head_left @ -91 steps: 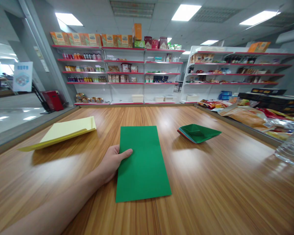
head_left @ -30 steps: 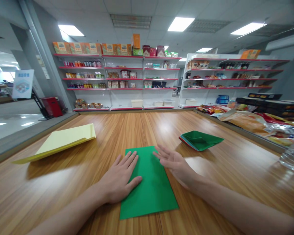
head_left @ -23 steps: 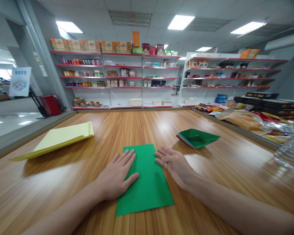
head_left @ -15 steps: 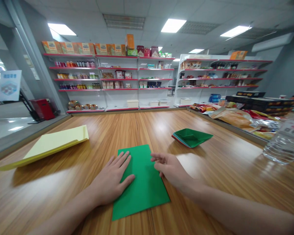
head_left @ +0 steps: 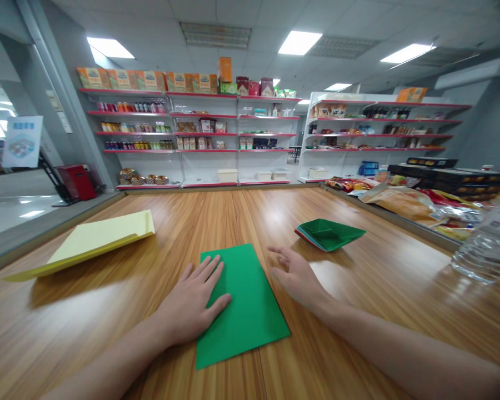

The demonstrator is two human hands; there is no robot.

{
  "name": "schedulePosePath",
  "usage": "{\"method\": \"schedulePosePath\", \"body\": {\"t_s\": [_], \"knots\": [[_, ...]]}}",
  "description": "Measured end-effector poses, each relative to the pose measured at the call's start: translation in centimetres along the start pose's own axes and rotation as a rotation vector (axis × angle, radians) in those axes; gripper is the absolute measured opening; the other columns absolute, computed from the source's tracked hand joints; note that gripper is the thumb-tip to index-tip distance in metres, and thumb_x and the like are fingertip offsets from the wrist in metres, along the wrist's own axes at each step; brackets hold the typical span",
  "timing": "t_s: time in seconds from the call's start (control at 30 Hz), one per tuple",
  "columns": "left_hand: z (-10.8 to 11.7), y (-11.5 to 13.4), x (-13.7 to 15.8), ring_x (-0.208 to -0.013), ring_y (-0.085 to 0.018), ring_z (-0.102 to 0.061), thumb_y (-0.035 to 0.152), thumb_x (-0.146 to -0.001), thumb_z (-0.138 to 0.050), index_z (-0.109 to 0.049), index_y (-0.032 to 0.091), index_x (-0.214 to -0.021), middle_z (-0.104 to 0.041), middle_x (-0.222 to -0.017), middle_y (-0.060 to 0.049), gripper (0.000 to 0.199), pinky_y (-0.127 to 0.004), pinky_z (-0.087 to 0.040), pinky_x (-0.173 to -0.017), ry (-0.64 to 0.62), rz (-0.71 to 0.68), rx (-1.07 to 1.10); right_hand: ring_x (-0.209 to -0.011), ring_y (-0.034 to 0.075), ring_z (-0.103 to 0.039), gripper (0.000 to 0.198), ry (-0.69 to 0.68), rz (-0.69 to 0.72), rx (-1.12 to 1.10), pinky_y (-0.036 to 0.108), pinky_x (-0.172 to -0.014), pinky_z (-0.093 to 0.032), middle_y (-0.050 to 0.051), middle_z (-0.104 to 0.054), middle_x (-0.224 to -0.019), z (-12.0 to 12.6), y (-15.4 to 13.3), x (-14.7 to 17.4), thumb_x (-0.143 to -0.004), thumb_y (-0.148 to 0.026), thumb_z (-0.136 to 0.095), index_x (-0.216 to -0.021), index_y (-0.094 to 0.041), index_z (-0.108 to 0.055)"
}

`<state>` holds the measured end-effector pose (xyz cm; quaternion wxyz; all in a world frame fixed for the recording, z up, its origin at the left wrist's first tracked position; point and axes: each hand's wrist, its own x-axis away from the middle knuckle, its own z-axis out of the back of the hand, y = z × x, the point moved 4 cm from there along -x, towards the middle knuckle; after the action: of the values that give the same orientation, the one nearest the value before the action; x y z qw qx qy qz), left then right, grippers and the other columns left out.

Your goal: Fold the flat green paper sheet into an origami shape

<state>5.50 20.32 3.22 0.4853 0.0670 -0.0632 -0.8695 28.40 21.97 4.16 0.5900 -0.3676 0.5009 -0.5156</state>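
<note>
In the head view, a flat rectangular sheet of green paper (head_left: 250, 303) lay on the wood-grain table (head_left: 212, 216) in front of the person. The left hand (head_left: 194, 305) rested palm-down on its left edge, thumb apart, fingers slightly spread. The right hand (head_left: 298, 278) was just beside its right edge, holding nothing, thumb and index finger apart. Beyond that hand sat a folded green paper shape (head_left: 329, 234); a folded pale-yellow paper (head_left: 104, 236) lay to the left.
</note>
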Motion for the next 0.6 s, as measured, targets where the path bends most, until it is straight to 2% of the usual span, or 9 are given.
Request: {"method": "schedulePosePath", "body": {"t_s": [0.07, 0.13, 0.23, 0.3, 0.37, 0.43, 0.53, 0.6], "knots": [[0.1, 0.3, 0.2, -0.141, -0.03, -0.01, 0.063, -0.091, -0.023, -0.019, 0.017, -0.146, -0.012, -0.153, -0.009, 0.072, -0.059, -0.011, -0.111, -0.019, -0.021, 0.015, -0.13, 0.029, -0.041, 0.064, -0.03, -0.123, -0.227, 0.044, -0.106, -0.035, 0.014, -0.046, -0.139, -0.5, 0.2, 0.2, -0.062, -0.018, -0.067, -0.124, -0.017, -0.053], [0.1, 0.8, 0.4, -0.141, -0.03, -0.006, 0.064, -0.091, -0.023, -0.016, 0.018, -0.147, -0.008, -0.153, -0.009, 0.073, -0.059, -0.009, -0.11, -0.043, -0.044, 0.022, -0.131, 0.027, -0.04, 0.067, -0.07, -0.264, -0.485, 0.041, -0.104, -0.038, 0.016, -0.038, -0.144, -0.9, 0.1, 0.6, -0.063, -0.018, -0.068, -0.127, -0.016, -0.048], [0.3, 1.5, 0.7, -0.141, -0.031, -0.001, 0.065, -0.09, -0.023, -0.013, 0.019, -0.147, -0.004, -0.153, -0.01, 0.074, -0.059, -0.008, -0.11, -0.068, -0.07, 0.025, -0.119, 0.024, -0.052, 0.051, -0.133, -0.344, -0.642, 0.035, -0.099, -0.043, 0.016, -0.047, -0.137, -1.1, -0.4, 0.7, -0.064, -0.016, -0.069, -0.113, -0.014, -0.056], [0.3, 1.9, 1.0, -0.141, -0.031, -0.001, 0.065, -0.09, -0.025, -0.011, 0.02, -0.147, -0.003, -0.153, -0.01, 0.074, -0.059, -0.007, -0.11, -0.074, -0.098, 0.037, -0.103, 0.023, -0.062, 0.037, -0.266, -0.371, -0.631, 0.035, -0.089, -0.049, 0.015, -0.06, -0.12, -1.3, -0.6, 0.7, -0.07, -0.022, -0.067, -0.105, -0.013, -0.06], [0.1, 2.1, 1.1, -0.141, -0.031, -0.001, 0.064, -0.09, -0.027, -0.012, 0.022, -0.148, -0.003, -0.153, -0.01, 0.073, -0.06, -0.005, -0.11, -0.075, -0.129, 0.064, -0.086, 0.021, -0.065, 0.03, -0.43, -0.351, -0.55, 0.035, -0.078, -0.051, 0.012, -0.068, -0.101, -1.9, -0.5, 0.8, -0.073, -0.028, -0.068, -0.099, -0.013, -0.064], [-0.1, 2.0, 1.1, -0.141, -0.032, 0.0, 0.063, -0.089, -0.034, -0.013, 0.021, -0.148, -0.002, -0.154, -0.01, 0.076, -0.059, -0.004, -0.11, -0.046, -0.13, 0.123, -0.074, 0.021, -0.065, 0.03, -0.522, -0.264, -0.447, 0.036, -0.072, -0.052, 0.009, -0.07, -0.087, -2.4, -0.3, 1.0, -0.071, -0.031, -0.072, -0.093, -0.012, -0.067], [0.1, 1.1, 0.6, -0.141, -0.033, -0.001, 0.06, -0.082, -0.052, -0.001, 0.01, -0.149, 0.003, -0.153, -0.018, 0.097, -0.054, -0.01, -0.113, 0.159, 0.024, 0.353, -0.071, 0.021, -0.066, 0.034, -0.452, -0.135, -0.438, 0.038, -0.072, -0.051, 0.008, -0.071, -0.082, -2.6, 0.0, 1.0, -0.071, -0.038, -0.073, -0.094, -0.013, -0.068], [0.2, 0.2, 0.2, -0.14, -0.034, -0.015, 0.052, -0.079, -0.061, 0.003, 0.006, -0.148, -0.01, -0.152, -0.023, 0.105, -0.051, -0.019, -0.112, 0.306, 0.161, 0.655, -0.074, 0.022, -0.066, 0.036, -0.38, -0.073, -0.492, 0.039, -0.074, -0.051, 0.008, -0.071, -0.084, -2.5, 0.0, 0.9, -0.073, -0.041, -0.071, -0.097, -0.014, -0.067]]}}
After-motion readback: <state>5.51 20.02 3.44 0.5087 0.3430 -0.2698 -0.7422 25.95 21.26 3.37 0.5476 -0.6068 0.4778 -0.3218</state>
